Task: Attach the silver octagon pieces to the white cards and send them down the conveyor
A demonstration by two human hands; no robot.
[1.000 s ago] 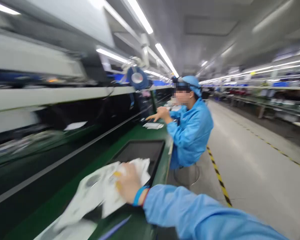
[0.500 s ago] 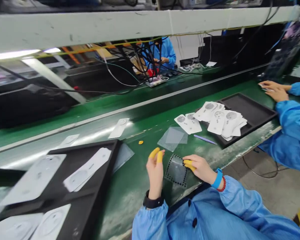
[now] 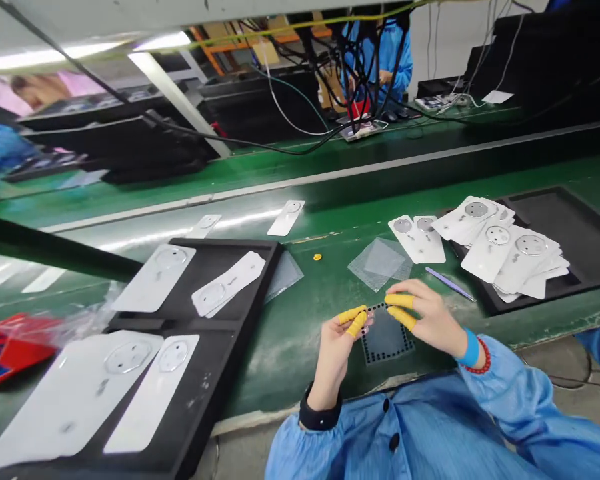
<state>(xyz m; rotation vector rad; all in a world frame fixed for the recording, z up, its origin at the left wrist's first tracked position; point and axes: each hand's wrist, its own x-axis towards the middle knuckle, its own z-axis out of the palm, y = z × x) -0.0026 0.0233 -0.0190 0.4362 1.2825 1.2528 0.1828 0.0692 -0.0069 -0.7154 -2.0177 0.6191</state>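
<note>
A small square clear sheet with a dotted black border (image 3: 386, 333) lies on the green bench in front of me. My left hand (image 3: 341, 339), yellow cots on two fingertips, pinches at the sheet's upper left corner. My right hand (image 3: 425, 317), also with yellow finger cots, has its fingers curled down on the sheet's upper right edge. Clear film squares (image 3: 380, 262) lie just beyond the hands, with a purple pen-like tool (image 3: 449, 283) to their right.
A black tray (image 3: 240, 313) on the left holds white cards with round windows. Another black tray (image 3: 585, 233) on the right carries a fanned pile of such cards (image 3: 505, 247). A tiny yellow bit (image 3: 317, 256) lies on the bench. A person in blue works across the conveyor.
My view swung from the aisle down to the bench. My right hand left the card pile and came to the dotted sheet; my left hand lowered from upright onto its corner.
</note>
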